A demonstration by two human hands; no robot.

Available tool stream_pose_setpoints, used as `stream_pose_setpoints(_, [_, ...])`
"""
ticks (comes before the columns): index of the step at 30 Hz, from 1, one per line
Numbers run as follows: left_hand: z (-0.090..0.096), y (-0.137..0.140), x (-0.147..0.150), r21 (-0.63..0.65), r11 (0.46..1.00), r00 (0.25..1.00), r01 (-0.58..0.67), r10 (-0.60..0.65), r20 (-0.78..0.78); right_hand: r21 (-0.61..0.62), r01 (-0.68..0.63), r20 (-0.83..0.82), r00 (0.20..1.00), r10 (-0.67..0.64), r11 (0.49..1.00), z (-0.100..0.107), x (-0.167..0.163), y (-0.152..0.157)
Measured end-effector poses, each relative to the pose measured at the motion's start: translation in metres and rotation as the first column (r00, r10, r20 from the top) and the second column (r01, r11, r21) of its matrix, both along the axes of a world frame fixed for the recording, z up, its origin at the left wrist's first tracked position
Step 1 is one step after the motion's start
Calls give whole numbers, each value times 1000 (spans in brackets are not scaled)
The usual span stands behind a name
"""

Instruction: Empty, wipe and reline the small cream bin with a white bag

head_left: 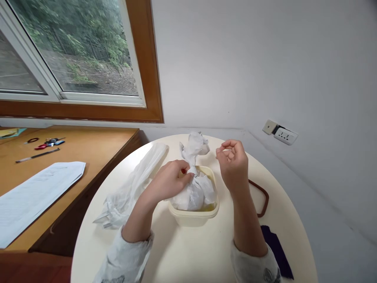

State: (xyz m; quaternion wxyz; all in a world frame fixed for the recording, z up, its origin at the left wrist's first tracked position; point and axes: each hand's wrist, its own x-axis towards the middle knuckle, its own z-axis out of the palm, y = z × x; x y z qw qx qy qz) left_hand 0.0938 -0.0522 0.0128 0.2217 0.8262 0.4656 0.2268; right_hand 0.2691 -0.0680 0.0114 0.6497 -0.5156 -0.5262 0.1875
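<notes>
A white plastic bag [194, 194], bunched and knotted near its top, sits inside a cream square container [193, 214] on the round table. The fingers of my left hand [169, 181] are closed on the bag just below its gathered neck. Above the table, right of the container, my right hand [234, 163] is raised with its fingers curled and the thumb near the index fingertip. It is apart from the bag, and whether anything tiny sits between those fingertips I cannot make out. What the bag holds is hidden.
Another crumpled white plastic bag [126, 196] lies left on the round table [188, 259]. At the right are a brown rounded frame-like piece [266, 198] and a dark purple cloth-like piece [277, 249]. A wooden desk [97, 143] with papers [38, 200], keys and a pen stands left.
</notes>
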Motion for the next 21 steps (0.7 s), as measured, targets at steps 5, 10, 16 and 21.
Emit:
stream_pose_setpoints(5, [0,1,2,-95,995,987,12,3,161,-179,-268,377,870,318,946,10,-9,-19])
stream_pose_setpoints(10, [2,3,1,-188,982,962,9,43,271,-332,-245,528,752,395,911,3,-17,-20])
stream_pose_setpoints(16, [0,5,1,-203,979,938,-24,92,333,-314,-176,526,786,325,933,1,-21,-17])
stream_pose_setpoints(21, [-4,5,3,-185,983,923,-12,81,375,-300,-127,549,788,280,945,3,-22,-18])
